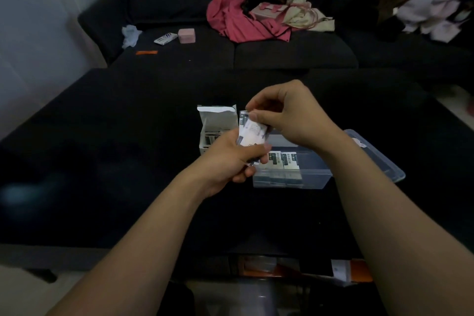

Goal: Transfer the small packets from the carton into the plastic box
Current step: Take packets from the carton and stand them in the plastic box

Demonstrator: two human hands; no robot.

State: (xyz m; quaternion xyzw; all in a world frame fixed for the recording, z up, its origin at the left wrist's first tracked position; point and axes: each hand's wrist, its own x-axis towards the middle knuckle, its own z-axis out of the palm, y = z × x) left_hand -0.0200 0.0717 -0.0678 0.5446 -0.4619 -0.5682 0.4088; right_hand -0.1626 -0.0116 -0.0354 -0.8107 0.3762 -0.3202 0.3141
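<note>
A white carton (pixel 218 126) stands open on the black table, flap up, with small packets showing inside. To its right sits a clear plastic box (pixel 289 179) holding upright packets (pixel 284 160). My left hand (pixel 228 161) grips a small bundle of white packets (pixel 252 133) from below, above the gap between carton and box. My right hand (pixel 289 115) pinches the top edge of that bundle with thumb and forefinger.
The box's clear lid (pixel 374 156) lies just right of the box. Behind the table is a dark sofa (pixel 295 56) with pink clothing (pixel 238 20), a bag (pixel 272 11), a pink case (pixel 186 35) and a packet (pixel 166 38). Orange-edged items (pixel 354 269) lie under the table's near edge.
</note>
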